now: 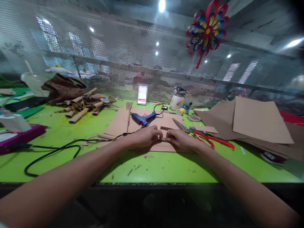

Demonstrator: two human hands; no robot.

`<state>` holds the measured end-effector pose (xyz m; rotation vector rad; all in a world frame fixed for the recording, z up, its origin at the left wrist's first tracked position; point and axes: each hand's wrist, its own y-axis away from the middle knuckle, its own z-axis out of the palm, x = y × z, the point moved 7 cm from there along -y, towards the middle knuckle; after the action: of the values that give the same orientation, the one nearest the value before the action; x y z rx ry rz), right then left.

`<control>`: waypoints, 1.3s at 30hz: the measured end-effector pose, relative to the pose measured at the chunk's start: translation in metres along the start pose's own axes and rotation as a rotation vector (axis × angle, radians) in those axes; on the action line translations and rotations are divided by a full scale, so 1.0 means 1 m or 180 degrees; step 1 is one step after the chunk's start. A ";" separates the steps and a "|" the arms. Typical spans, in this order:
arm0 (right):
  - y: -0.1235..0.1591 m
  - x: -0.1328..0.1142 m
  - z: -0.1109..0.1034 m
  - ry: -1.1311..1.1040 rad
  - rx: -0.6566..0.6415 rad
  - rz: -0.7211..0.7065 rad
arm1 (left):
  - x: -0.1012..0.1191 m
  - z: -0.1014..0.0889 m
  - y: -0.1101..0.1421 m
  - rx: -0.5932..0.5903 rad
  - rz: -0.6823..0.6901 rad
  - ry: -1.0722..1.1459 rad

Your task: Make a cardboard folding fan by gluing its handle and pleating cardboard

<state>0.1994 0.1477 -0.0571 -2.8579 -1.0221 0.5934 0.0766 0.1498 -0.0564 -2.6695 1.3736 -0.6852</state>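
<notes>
My left hand (150,137) and my right hand (180,138) meet over a stack of brown kraft paper (166,147) near the table's front edge. Fingers of both are closed in a pinch, with a narrow brown paper strip (164,138) running between them. Just behind lies another short folded strip (163,128). Beyond my left hand, a blue glue gun (143,118) rests on the paper beside an upright-looking paper roll with a fringed end (127,122). Red-handled scissors (204,136) lie against the outer side of my right hand, blades pointing away.
Black cable (59,147) loops across the green table (95,167) from a purple power strip (21,136). Several paper rolls with yellow string (80,110) lie at left. Large kraft sheets (261,120) pile at right. A white jar (177,98) stands behind.
</notes>
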 end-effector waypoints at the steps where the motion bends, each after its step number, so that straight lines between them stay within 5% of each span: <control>1: 0.000 0.000 0.000 0.0017 -0.0007 -0.0014 | 0.000 0.000 0.000 0.0026 0.0064 -0.0010; 16: 0.001 0.004 0.003 -0.0255 -0.0008 -0.0215 | 0.012 0.000 0.006 0.0223 0.0855 -0.0388; 29: 0.013 -0.021 -0.001 0.0339 0.0237 -0.1057 | 0.010 -0.007 0.013 0.0018 0.0809 -0.0434; 39: 0.020 -0.034 0.000 0.0957 -0.0297 -0.0895 | 0.001 -0.002 0.009 0.0078 0.0785 -0.0306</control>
<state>0.1876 0.1113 -0.0489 -2.6893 -1.3863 0.0940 0.0690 0.1437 -0.0562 -2.4212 1.6182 -0.5368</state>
